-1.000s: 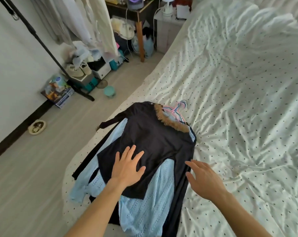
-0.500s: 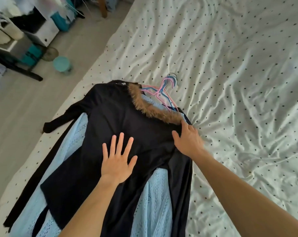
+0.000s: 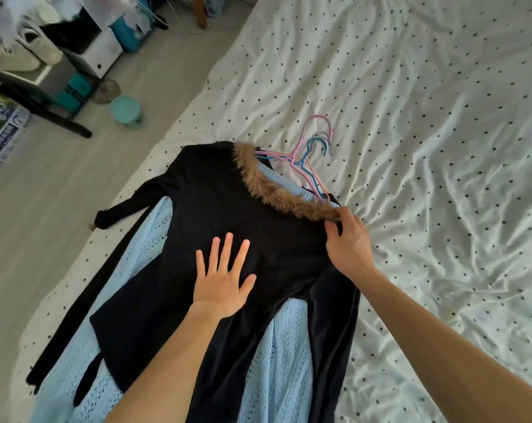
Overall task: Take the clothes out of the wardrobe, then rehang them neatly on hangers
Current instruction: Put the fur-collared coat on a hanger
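A black top [image 3: 210, 206] with a brown fur collar [image 3: 277, 190] lies uppermost on a pile of clothes at the bed's near left corner. Under it shows a light blue knit garment [image 3: 284, 346], with more black cloth at the sides. Pink and blue hangers [image 3: 312, 148] stick out past the collar. My left hand [image 3: 222, 279] presses flat on the black top, fingers spread. My right hand [image 3: 348, 242] pinches the right end of the fur collar at the shoulder.
The bed carries a crumpled white sheet with black dots [image 3: 411, 132], stretching away to the right. On the wooden floor at the left stand a teal cup [image 3: 126, 109], a black rack foot [image 3: 45, 114], white boxes and shoes [image 3: 20, 53], and a printed box [image 3: 2, 132].
My right hand moved forward from the garment's side to the collar's right end and took hold of it. My left hand stayed flat on the top. The view tilted down and closer.
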Motion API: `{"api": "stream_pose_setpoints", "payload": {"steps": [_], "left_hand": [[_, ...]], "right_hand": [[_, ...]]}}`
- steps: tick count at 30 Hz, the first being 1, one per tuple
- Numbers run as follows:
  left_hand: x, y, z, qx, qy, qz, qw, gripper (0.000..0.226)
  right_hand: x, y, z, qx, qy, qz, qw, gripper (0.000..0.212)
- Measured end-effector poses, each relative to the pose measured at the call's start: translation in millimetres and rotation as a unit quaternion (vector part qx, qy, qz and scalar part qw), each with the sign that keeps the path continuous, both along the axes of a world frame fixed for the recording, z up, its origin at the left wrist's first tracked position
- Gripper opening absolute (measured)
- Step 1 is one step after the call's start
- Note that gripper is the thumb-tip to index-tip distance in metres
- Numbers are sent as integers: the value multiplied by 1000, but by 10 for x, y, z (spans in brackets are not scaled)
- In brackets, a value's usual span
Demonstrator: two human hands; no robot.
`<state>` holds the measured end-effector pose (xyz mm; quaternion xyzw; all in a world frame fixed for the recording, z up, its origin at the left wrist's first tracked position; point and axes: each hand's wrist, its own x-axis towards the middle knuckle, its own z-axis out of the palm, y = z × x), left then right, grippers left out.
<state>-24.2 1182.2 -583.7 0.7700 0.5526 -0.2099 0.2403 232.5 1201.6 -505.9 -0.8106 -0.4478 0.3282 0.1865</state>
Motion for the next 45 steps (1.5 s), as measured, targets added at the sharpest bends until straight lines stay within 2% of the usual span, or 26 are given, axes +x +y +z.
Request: {"api": "stream_pose_setpoints", "payload": {"steps": [3,5,8,11,14,18,21,25,28,30,32,34,36,38,41,45], "left_hand": [[-55,-26,384,-15,-125,76,989,79],[-146,-48,764,53,-204,147,967,81],[-291,-36,1501,171,-262,206,927,85],[-379,-20,2378,275,-267,185,905,81],[-389,-183,3284,331,-259,97,902,53],[-270,-824,4470,289,-243,103,920,36],[-235,-1465,5167,268,-262,159,913,23],[-86,-2369,5873,264,-251,227,903,24],[73,-2994,6141,280,-229,299,883,30],[169,-3402,6250,268,-234,350,866,28],[250,-3824,6312,240,-236,396,855,26],[291,-4219,6288,214,-238,434,842,22],[307,-4602,6199,196,-253,488,812,20],[305,-4965,6063,181,-286,557,759,17],[363,-5506,5866,137,-329,655,666,16],[410,-6219,5522,73,-354,742,564,11]], "right_hand": [[-12,-145,367,55,-2,37,998,23],[-23,-262,662,83,-3,60,995,23],[-73,-489,1151,140,-15,97,985,20],[-142,-747,1674,210,-20,141,967,17],[-190,-1037,2212,265,-29,206,942,19],[-102,-1401,2967,322,-22,283,903,25],[33,-1616,3491,390,-13,328,860,30],[108,-1936,4042,471,-35,318,822,35],[105,-2432,4281,489,-12,280,826,49],[80,-2856,4310,499,14,259,827,51],[24,-3281,4286,480,80,254,836,49],[-60,-3669,4236,405,173,277,854,45],[-149,-4044,4165,309,236,318,865,40],[-227,-4413,4114,244,262,369,858,32],[-313,-4959,4059,202,263,460,824,17],[-422,-5632,3972,139,234,578,769,32]]}}
